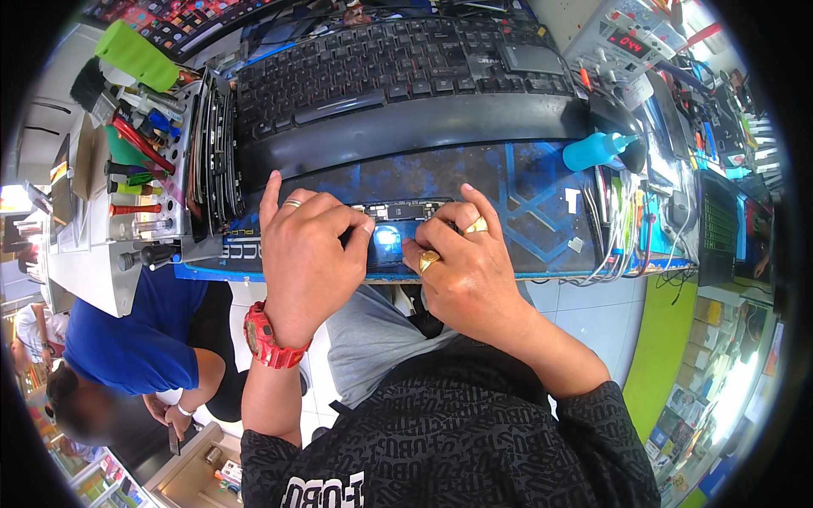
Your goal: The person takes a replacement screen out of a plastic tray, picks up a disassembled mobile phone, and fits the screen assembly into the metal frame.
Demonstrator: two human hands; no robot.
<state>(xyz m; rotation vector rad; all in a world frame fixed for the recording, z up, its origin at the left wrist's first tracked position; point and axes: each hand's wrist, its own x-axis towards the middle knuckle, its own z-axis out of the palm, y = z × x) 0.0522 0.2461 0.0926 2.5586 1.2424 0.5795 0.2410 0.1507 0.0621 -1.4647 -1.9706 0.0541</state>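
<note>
An opened phone (398,212) lies near the front edge of the blue and black work mat (542,182), its circuit board showing along the far side. Nearer to me its surface is blue and catches a bright reflection. My left hand (313,245) pinches the phone's left side between thumb and forefinger, with another finger stretched away. From the other side my right hand (466,258) closes on the right part, fingers bent and thumb pressed inward. The fingers hide both ends of the phone, so any small part in the fingertips cannot be made out.
A black keyboard (381,76) spans the back of the mat. A tool rack (174,178) with pliers and screwdrivers stands left; a light-blue bottle (593,152), cables (622,212) and a power supply (631,42) are right. A person in blue (135,339) sits at lower left.
</note>
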